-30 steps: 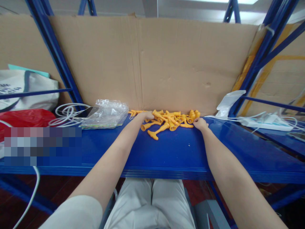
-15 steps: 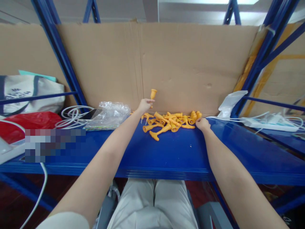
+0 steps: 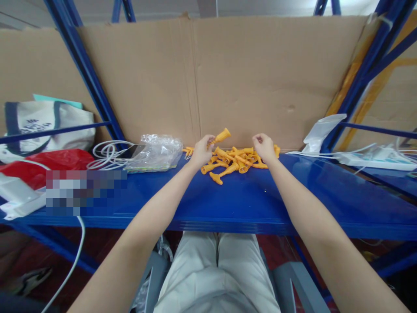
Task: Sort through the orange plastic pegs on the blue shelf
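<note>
A pile of several orange plastic trumpet-shaped pieces (image 3: 234,161) lies at the back of a blue shelf (image 3: 247,200), against a cardboard sheet (image 3: 247,82). My left hand (image 3: 202,150) is raised just above the pile's left side, fingers closed on one orange piece (image 3: 222,135) that points up and to the right. My right hand (image 3: 263,147) hovers over the pile's right side with its fingertips pinched together; whatever it holds is too small to make out.
A crumpled clear plastic bag (image 3: 156,151) and coiled white cable (image 3: 109,154) lie left of the pile. Farther left are a red bag (image 3: 48,160) and a white tote (image 3: 45,124). A white power strip with cables (image 3: 378,158) sits right. Blue rack posts (image 3: 87,74) frame the shelf.
My left hand picked one orange piece out of the pile and lifted it, then tilted it rightward. My right hand rose off the pile's right edge with fingers pinched.
</note>
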A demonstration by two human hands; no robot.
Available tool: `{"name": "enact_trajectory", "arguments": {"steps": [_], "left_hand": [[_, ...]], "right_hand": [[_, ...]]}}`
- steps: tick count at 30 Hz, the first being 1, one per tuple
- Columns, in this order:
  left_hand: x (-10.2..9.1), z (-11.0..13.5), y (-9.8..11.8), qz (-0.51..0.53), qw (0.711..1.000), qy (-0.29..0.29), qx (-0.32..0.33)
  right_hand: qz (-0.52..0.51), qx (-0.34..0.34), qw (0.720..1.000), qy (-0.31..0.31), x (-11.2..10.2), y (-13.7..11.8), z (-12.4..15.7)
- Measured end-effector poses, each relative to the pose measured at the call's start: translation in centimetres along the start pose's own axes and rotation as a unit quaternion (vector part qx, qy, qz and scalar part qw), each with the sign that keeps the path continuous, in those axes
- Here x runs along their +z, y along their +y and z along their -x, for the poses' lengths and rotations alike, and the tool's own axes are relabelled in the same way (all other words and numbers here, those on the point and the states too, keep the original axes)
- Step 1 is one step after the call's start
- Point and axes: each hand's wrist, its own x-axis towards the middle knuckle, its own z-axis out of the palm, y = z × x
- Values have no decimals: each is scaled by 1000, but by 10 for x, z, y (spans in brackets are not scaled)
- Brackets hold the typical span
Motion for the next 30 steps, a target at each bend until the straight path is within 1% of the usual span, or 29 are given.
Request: {"name": "enact_trajectory", "arguments": {"steps": [3,6,8,9,13,21,23,28,30], "left_hand": [[0,17,9,-86,996,-13,22],[1,25,14,-129,990,-35,43],[2,26,15,-138,988,-40,52],[2,25,15,-140,988,-40,56],[0,24,14,-141,987,-44,63],[-2,22,12,-133,988,-54,60],[-1,22,9,-130,988,-51,62],[0,21,8,-123,989,-45,65],[0,21,10,-123,989,-47,63]], "right_hand": [[-108,-44,988,-100,14,-20,8],[-183,-52,963,-193,22,-34,17],[-213,-46,947,-234,23,-40,22],[-224,-42,943,-245,23,-41,23],[-233,-30,937,-258,20,-40,23],[-240,-29,932,-269,21,-33,22],[-238,-40,933,-268,22,-31,22],[-235,-104,935,-243,20,-28,20],[-241,-107,934,-240,19,-28,19]]}}
